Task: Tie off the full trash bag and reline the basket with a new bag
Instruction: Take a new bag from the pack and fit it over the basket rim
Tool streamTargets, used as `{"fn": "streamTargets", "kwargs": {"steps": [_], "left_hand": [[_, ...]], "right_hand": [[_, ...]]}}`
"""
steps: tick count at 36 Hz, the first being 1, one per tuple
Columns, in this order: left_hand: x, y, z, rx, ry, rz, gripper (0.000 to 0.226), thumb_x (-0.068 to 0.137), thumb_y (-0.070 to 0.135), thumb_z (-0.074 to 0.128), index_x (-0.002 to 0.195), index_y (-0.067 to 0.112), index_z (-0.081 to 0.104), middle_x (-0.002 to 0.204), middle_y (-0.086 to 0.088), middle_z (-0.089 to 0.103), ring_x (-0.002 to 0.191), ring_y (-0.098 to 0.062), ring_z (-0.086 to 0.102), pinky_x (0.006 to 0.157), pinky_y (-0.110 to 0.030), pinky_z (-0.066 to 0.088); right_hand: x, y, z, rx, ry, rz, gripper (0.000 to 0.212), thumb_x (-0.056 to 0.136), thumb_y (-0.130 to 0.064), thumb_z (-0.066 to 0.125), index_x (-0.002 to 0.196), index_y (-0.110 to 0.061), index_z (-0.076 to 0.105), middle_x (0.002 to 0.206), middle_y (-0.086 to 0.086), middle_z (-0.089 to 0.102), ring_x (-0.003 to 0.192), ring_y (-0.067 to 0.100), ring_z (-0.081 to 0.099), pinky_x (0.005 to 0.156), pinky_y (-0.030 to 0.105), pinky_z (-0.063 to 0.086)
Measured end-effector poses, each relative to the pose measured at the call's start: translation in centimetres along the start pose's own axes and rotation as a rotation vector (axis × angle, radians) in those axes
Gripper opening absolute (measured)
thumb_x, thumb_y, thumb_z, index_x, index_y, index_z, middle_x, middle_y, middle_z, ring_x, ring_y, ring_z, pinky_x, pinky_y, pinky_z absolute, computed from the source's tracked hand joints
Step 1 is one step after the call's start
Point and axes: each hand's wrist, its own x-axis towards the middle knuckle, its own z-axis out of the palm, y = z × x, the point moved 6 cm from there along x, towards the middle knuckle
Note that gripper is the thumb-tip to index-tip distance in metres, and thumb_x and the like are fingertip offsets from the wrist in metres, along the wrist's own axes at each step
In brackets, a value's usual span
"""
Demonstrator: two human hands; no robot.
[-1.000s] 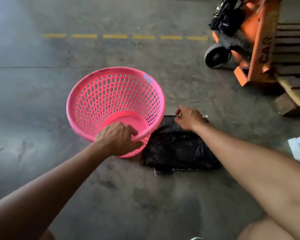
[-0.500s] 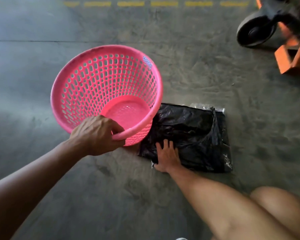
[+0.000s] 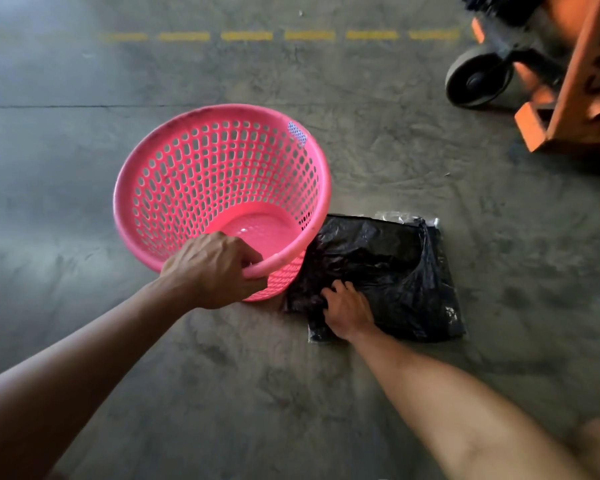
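Grey concrete floor (image 3: 84, 168) with dashed yellow line (image 3: 278, 36), orange wheeled pallet jack (image 3: 551, 81) far right, empty pink perforated plastic basket (image 3: 201, 174) tilted, left hand (image 3: 215, 268) clenched round its near rim, flat pack of black plastic bags (image 3: 388, 268) touching basket's right, right hand (image 3: 347, 311) pinching its near-left corner

right hand (image 3: 347, 311) now bunching black bags (image 3: 378, 275), fingers curled

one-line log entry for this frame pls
left hand: grips pink basket rim, basket empty and tilted | right hand: on folded black bags on floor | liner: not yet in
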Motion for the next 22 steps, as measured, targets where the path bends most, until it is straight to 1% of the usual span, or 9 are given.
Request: {"fn": "streamTargets", "kwargs": {"steps": [3, 6, 9, 12, 16, 17, 19, 20, 22], "left_hand": [[-0.2, 0.0, -0.6, -0.04, -0.003, -0.009, 0.027, 0.075, 0.065, 0.062, 0.092, 0.048, 0.073, 0.058, 0.004, 0.057, 0.072, -0.021, 0.07, 0.063, -0.031, 0.053], [0.1, 0.1, -1.3, -0.054, 0.006, 0.008, 0.03, 0.077, 0.065, 0.066, 0.087, 0.038, 0.075, 0.055, 0.005, 0.053, 0.067, -0.02, 0.062, 0.061, -0.029, 0.045], [0.3, -0.1, -1.9, -0.082, 0.026, 0.032, 0.034, 0.078, 0.063, 0.067, 0.085, 0.03, 0.075, 0.061, 0.003, 0.06, 0.067, -0.019, 0.061, 0.06, -0.028, 0.041], [0.3, 0.1, -1.8, -0.087, 0.016, 0.059, 0.039, 0.078, 0.066, 0.068, 0.087, 0.028, 0.074, 0.07, 0.005, 0.064, 0.068, -0.018, 0.058, 0.061, -0.029, 0.039], [0.3, 0.5, -0.4, -0.076, -0.044, 0.094, 0.05, 0.074, 0.074, 0.067, 0.09, 0.026, 0.071, 0.082, 0.004, 0.072, 0.075, -0.018, 0.063, 0.063, -0.028, 0.038], [0.3, 0.4, -0.3, -0.128, -0.062, 0.095, 0.051, 0.073, 0.075, 0.068, 0.093, 0.028, 0.071, 0.086, 0.006, 0.073, 0.079, -0.016, 0.066, 0.066, -0.028, 0.04], [0.3, 0.2, -0.9, -0.37, -0.079, 0.077, 0.053, 0.071, 0.075, 0.07, 0.102, 0.031, 0.073, 0.096, 0.012, 0.074, 0.088, -0.007, 0.069, 0.075, -0.027, 0.05], [0.4, 0.1, -1.5, -0.502, -0.057, 0.063, 0.056, 0.071, 0.074, 0.069, 0.105, 0.029, 0.074, 0.099, 0.012, 0.074, 0.091, -0.004, 0.07, 0.08, -0.028, 0.054], [0.6, -0.2, -3.1, -0.676, 0.039, 0.049, 0.055, 0.073, 0.07, 0.064, 0.104, 0.025, 0.075, 0.099, 0.012, 0.076, 0.092, -0.003, 0.07, 0.082, -0.026, 0.054]], "right_hand": [[0.1, 1.0, -2.2, 0.12, -0.042, 0.101, 0.038, 0.093, -0.029, 0.049, 0.128, -0.02, 0.061, 0.131, 0.008, 0.06, 0.126, 0.032, 0.053, 0.1, 0.042, 0.047], [0.1, 2.5, -5.6, 0.264, 0.021, 0.225, 0.036, 0.091, -0.029, 0.049, 0.122, -0.021, 0.066, 0.128, 0.012, 0.068, 0.121, 0.034, 0.061, 0.097, 0.041, 0.05], [0.1, 4.3, -8.8, 0.355, 0.066, 0.316, 0.036, 0.094, -0.027, 0.047, 0.124, -0.02, 0.066, 0.131, 0.016, 0.067, 0.122, 0.037, 0.062, 0.098, 0.043, 0.05], [-0.2, 6.2, -12.6, 0.444, 0.143, 0.394, 0.034, 0.096, -0.022, 0.045, 0.117, -0.011, 0.069, 0.128, 0.022, 0.068, 0.12, 0.041, 0.062, 0.095, 0.042, 0.05], [-0.8, 8.3, -18.9, 0.632, 0.273, 0.576, 0.046, 0.1, -0.024, 0.047, 0.13, 0.008, 0.058, 0.137, 0.033, 0.058, 0.127, 0.045, 0.056, 0.1, 0.042, 0.045], [-1.1, 8.6, -20.8, 0.681, 0.329, 0.604, 0.049, 0.1, -0.026, 0.047, 0.132, 0.01, 0.055, 0.139, 0.034, 0.055, 0.128, 0.046, 0.054, 0.102, 0.043, 0.044], [-1.9, 8.3, -24.8, 0.764, 0.446, 0.605, 0.052, 0.099, -0.027, 0.046, 0.133, 0.011, 0.053, 0.14, 0.034, 0.053, 0.128, 0.046, 0.053, 0.101, 0.044, 0.044], [-2.4, 7.9, -26.6, 0.789, 0.503, 0.584, 0.051, 0.099, -0.027, 0.047, 0.131, 0.012, 0.053, 0.139, 0.035, 0.054, 0.127, 0.047, 0.053, 0.099, 0.043, 0.044], [-3.5, 6.2, -30.4, 0.824, 0.608, 0.513, 0.048, 0.099, -0.026, 0.048, 0.122, 0.015, 0.058, 0.131, 0.038, 0.058, 0.122, 0.047, 0.056, 0.089, 0.042, 0.044]]}}
